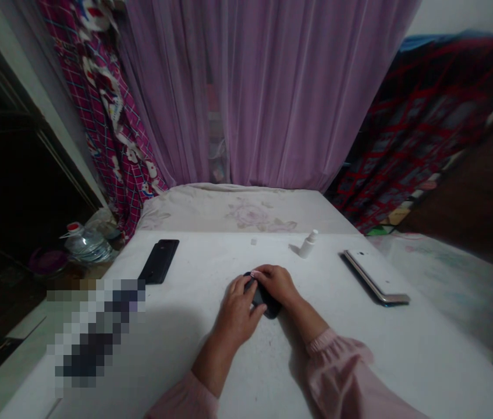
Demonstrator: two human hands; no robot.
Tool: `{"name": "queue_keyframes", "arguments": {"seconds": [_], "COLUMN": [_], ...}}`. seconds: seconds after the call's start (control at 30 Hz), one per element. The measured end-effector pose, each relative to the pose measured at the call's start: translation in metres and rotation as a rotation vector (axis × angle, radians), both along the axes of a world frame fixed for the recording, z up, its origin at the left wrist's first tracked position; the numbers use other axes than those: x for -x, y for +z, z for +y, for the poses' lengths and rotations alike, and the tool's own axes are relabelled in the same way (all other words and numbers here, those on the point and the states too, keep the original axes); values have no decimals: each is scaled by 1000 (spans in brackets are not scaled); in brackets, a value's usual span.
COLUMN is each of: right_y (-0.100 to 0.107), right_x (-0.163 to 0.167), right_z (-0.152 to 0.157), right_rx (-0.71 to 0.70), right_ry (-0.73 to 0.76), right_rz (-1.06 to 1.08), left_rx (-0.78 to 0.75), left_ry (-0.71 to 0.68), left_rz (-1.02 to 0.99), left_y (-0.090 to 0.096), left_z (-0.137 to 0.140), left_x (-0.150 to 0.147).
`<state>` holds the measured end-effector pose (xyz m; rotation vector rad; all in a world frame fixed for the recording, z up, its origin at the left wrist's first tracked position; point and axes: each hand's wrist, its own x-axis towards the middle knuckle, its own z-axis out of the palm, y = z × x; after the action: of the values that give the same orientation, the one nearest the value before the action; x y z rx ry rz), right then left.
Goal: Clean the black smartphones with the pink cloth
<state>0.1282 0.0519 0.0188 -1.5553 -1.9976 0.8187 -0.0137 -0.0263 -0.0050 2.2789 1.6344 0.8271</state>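
Left hand (pixel 235 308) holding dark phone-like object (pixel 271 305), thumb across it; right hand (pixel 277 284) bent over its far end, grip unclear. Step: apparently two-handed handling; next move needs steady left hold. White bottle (pixel 307 246) beyond right hand.

Left hand (pixel 234 311) beside right hand (pixel 278 284), fingers (pixel 240 286) bent (tips close), forearms (pixel 305 319) converging

The left hand (pixel 236 311) grips 1 black, rounded, flat object (pixel 271 307) on the flat white worktop (pixel 211 262); the right hand (pixel 277 284) touches its far end.
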Motion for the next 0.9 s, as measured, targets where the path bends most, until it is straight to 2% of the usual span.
{"name": "queue_keyframes", "arguments": {"seconds": [0.13, 0.4, 0.5, 0.6, 0.9], "right_y": [2, -3, -6, -7, 3], "right_x": [-9, -51, -57, -50, -8], "right_z": [-8, -52, -59, -52, -5], "right_rx": [16, 51, 40, 48, 14], "right_ry": [-9, -126, -160, -159, -18], "right_rz": [7, 72, 73, 54, 9], "left_rx": [-3, -12, -20, -24, -16], "left_ry": [-20, -27, -31, -41, -49], "left_rz": [-11, -29, -36, -34, -24], "left_y": [-1, -2, -4, -4, -1], "left_z": [-1, -2, -2, -2, -1], "left_x": [1, 1, 1, 1, 2]}}
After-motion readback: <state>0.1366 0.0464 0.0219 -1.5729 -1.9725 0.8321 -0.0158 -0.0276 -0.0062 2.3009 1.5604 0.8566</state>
